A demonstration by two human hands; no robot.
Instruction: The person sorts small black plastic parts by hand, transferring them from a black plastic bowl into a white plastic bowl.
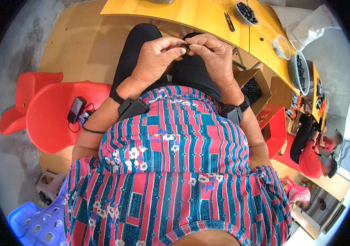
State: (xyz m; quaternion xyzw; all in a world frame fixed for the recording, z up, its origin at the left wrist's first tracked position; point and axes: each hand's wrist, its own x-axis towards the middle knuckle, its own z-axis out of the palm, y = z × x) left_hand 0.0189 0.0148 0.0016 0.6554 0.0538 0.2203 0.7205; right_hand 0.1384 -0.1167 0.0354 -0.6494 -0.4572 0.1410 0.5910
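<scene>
Both of my hands meet above my lap, close to the near edge of the yellow table (175, 9). A small round black piece (186, 47) sits between my fingertips, mostly hidden by them. My left hand (157, 57) pinches it from the left with thumb and forefinger. On the other side, my right hand (215, 55) presses thumb and forefinger together on the same piece. Its exact kind is too small to make out. Dark straps with black devices circle both wrists.
At my right stands an open cardboard box (241, 78) of black pieces. The table holds black thread snips (229, 21), a clear bowl (282, 47) and a larger bowl (293, 74) of black pieces. A red chair (52, 119) is at left. People in red (309, 164) sit far right.
</scene>
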